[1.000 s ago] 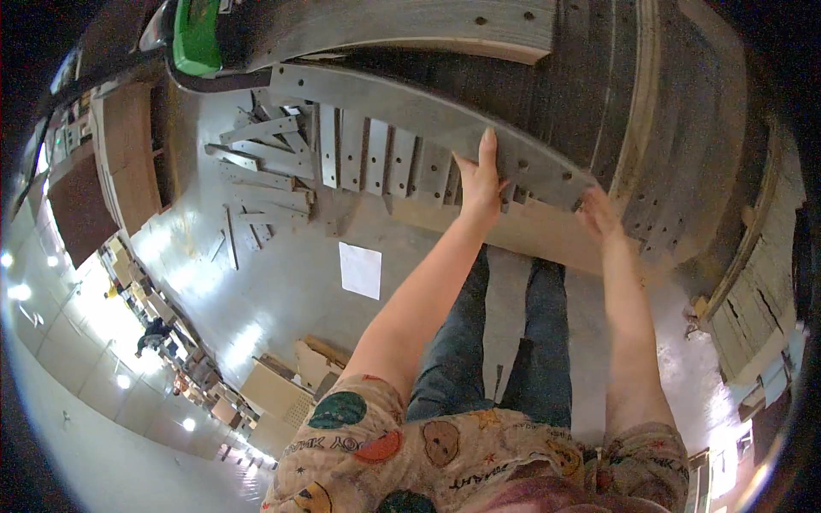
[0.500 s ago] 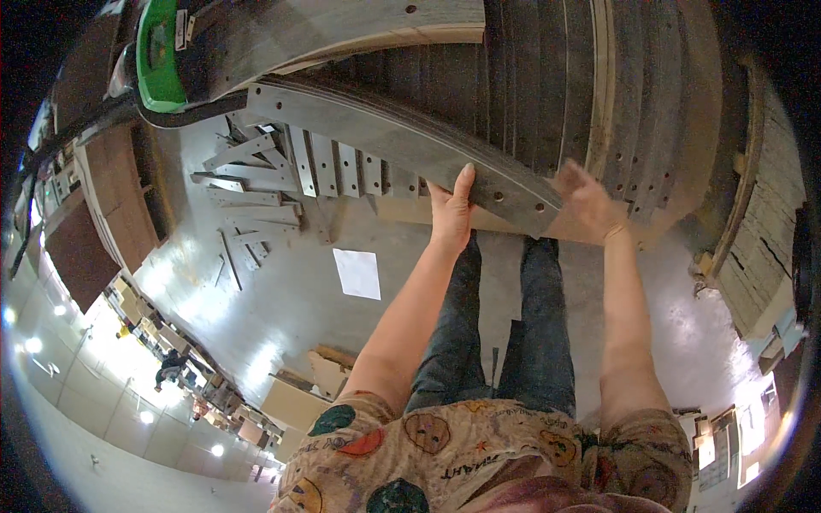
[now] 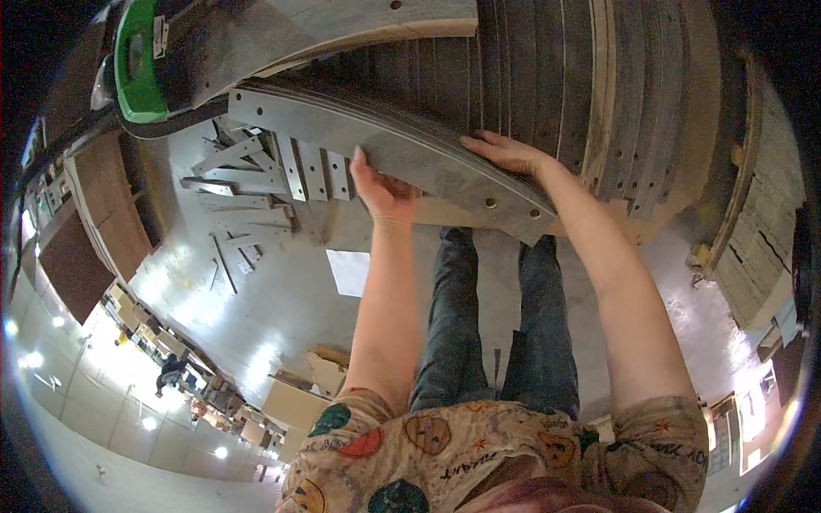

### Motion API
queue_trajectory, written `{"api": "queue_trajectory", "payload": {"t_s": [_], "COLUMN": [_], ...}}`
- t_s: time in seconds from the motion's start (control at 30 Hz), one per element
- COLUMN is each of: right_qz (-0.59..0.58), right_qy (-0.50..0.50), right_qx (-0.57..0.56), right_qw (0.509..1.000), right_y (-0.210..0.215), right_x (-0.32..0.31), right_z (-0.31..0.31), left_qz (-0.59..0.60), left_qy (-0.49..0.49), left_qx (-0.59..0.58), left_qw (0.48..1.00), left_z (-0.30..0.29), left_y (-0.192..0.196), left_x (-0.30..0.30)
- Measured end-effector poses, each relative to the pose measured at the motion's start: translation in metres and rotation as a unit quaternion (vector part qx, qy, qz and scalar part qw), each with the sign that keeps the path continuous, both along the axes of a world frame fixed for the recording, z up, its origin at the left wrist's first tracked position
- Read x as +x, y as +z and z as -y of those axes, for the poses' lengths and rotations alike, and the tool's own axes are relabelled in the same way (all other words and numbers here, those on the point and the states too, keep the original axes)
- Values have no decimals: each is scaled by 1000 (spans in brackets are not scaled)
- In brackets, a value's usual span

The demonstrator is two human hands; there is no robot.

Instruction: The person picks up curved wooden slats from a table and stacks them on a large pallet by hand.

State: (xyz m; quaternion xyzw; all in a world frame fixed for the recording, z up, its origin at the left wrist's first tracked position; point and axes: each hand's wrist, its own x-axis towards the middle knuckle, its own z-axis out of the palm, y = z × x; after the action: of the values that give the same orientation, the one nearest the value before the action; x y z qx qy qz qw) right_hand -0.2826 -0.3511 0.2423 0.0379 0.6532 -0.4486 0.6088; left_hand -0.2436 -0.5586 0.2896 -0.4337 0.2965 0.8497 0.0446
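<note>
On my feed, dark lettering stands on the front of the patterned shirt [image 3: 428, 434], more toward its left and right edges. Small pale label [image 3: 160, 37] beside the green casing's [image 3: 135, 77] right edge; print too small for me to read.

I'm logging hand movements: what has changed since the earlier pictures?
The left hand has moved left along the front metal strip. The right hand, earlier near that strip's right end, has moved left onto the top edges of the layered strips. The white sheet and loose metal pieces lie on the floor as before.
</note>
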Motion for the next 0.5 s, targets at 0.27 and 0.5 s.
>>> {"api": "queue_trajectory", "payload": {"t_s": [0.27, 0.5], "right_qz": [51, 119], "right_qy": [-18, -85], "right_qx": [-11, -135], "right_qw": [998, 980], "right_y": [-17, -26], "right_x": [-17, 21], "right_z": [14, 16], "left_qz": [-18, 17], "left_qy": [-104, -125], "left_qx": [10, -24], "left_qw": [994, 992], "left_z": [-4, -3], "left_y": [-17, -22], "left_x": [-8, 32]}}
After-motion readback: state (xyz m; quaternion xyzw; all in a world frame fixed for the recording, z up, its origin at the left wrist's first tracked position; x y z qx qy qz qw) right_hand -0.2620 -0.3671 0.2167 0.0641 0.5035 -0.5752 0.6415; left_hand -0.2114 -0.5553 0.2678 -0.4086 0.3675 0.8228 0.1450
